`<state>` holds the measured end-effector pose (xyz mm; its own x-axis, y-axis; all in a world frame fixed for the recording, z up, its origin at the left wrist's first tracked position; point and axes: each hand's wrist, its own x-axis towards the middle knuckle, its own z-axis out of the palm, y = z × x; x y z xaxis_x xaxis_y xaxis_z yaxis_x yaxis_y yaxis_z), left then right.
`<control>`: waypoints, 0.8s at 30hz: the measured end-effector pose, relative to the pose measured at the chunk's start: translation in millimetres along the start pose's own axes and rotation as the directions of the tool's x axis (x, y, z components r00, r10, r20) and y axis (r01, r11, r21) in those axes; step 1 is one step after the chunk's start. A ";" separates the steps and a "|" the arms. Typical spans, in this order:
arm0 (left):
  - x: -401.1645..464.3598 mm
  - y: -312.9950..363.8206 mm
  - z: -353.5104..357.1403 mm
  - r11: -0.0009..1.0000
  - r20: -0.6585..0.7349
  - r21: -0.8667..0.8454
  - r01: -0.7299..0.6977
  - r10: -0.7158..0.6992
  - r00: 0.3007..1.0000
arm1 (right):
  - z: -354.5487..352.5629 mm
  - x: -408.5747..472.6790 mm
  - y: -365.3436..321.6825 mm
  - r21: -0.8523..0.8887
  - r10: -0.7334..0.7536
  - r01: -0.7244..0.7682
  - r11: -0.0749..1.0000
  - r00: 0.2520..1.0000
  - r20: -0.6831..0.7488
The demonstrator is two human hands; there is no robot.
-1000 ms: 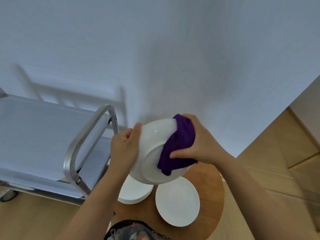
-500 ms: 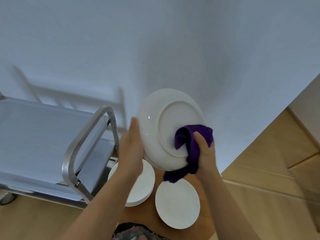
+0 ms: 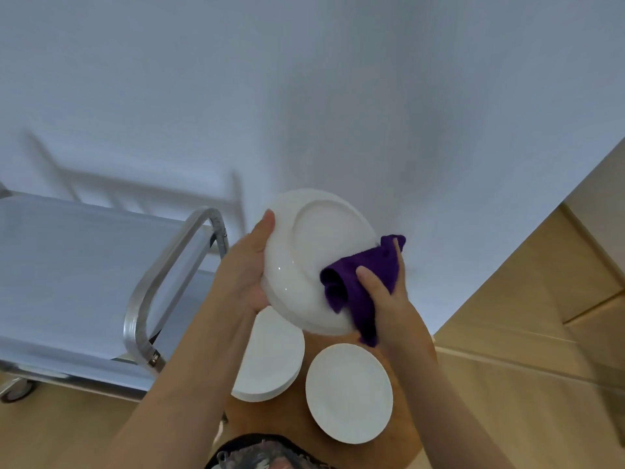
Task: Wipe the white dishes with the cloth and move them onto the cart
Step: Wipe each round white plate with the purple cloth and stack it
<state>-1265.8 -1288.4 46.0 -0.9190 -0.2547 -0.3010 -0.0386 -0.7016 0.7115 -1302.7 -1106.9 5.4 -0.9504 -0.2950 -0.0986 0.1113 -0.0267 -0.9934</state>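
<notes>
Left hand (image 3: 244,265) grips the tilted plate (image 3: 314,262) by its rim; right hand (image 3: 389,292) pinches the cloth (image 3: 358,279) against it. Hard rubbing could slip the plate onto the dishes (image 3: 348,390) below.

A purple cloth (image 3: 363,282) is showing against a white plate (image 3: 314,252); more white plates (image 3: 348,390) are lying on a brown wooden table (image 3: 399,448) beside a silver cart (image 3: 159,275).

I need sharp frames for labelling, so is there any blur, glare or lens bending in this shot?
Head view: wide-angle bending curves the cart rails; small glints on the held plate; soft shadows on the wall; the hands, left and right, and purple cloth look sharp.
</notes>
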 end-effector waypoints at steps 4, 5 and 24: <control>-0.3 -23.2 11.4 0.976 -0.210 0.095 -0.197 0.213 0.954 | 34.4 -24.4 15.6 0.119 -0.034 0.039 0.992 0.999 -0.040; -1.1 -28.2 13.1 0.962 -0.238 0.154 -0.224 0.256 0.937 | 41.2 -28.4 17.3 0.127 -0.045 0.048 0.991 0.999 -0.026; -11.8 -41.9 9.8 0.801 -0.198 0.535 -0.270 0.430 0.881 | 48.0 -1.4 -1.4 0.290 0.234 -0.282 0.914 0.954 0.189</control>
<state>-1257.2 -1249.5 26.0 -0.7483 -0.6578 -0.0856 0.0070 -0.1368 0.9906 -1287.6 -1152.3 9.7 -0.8251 -0.4685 -0.3158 0.4544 -0.2179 -0.8637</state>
